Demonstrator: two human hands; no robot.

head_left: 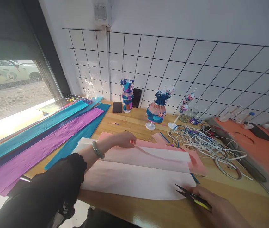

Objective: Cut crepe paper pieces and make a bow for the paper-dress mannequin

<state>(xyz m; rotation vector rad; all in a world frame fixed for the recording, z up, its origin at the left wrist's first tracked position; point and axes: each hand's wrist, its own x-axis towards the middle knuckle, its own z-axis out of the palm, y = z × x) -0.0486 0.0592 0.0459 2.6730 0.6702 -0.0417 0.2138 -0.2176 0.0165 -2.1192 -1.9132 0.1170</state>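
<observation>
My left hand (126, 139), with a green bangle on its wrist, reaches over the sheets with its fingers pinched together. From its fingertips a thin, pale pink strip of paper (152, 154) curves off to the right. Beneath lies a large white sheet of paper (134, 180) with a crease across it, on top of pink paper (199, 163). My right hand (216, 202) grips small thread snips (196, 198) with black blades and a yellow and black handle. Their blades are parted, pointing left over the right end of the white sheet.
Blue paper (65, 115) and purple paper (53, 147) lie at left. Dressed figures on stands (156, 110) and phones (117, 107) line the gridded wall. Tangled white cords (203, 142) and a glass jar (188, 115) sit at right, beside an orange surface (255, 148).
</observation>
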